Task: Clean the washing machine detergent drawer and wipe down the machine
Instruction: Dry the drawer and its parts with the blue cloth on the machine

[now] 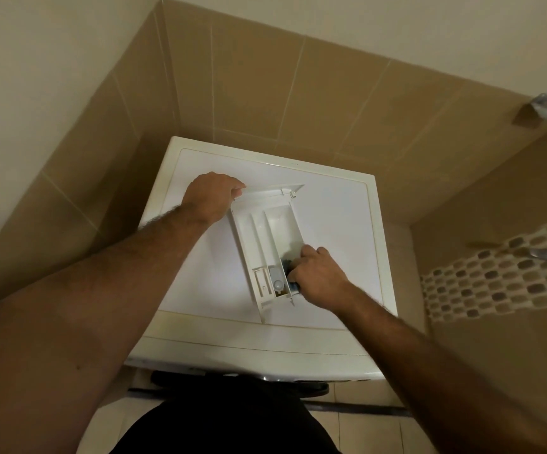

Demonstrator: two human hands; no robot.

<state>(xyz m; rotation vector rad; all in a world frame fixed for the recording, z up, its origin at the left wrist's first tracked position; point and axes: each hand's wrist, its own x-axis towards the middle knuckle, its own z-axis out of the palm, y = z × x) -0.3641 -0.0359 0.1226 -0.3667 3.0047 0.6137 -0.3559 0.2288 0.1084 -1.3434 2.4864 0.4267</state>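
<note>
Dark item in right hand [318, 273]: mostly covered by the fingers; only dark bits show at the detergent drawer [267, 247], too little to tell what it is.
Drawer front panel: its left end is hidden under the left hand [211, 196].
Washing machine [200, 290] front: out of sight below its near edge; only a dark strip shows.
Metal fittings [542, 104] on right wall: blurred, partly cut by the picture's edge.
Person's torso: cut off at the bottom.

Detergent drawer [267, 244] atop washing machine [337, 224]
</note>
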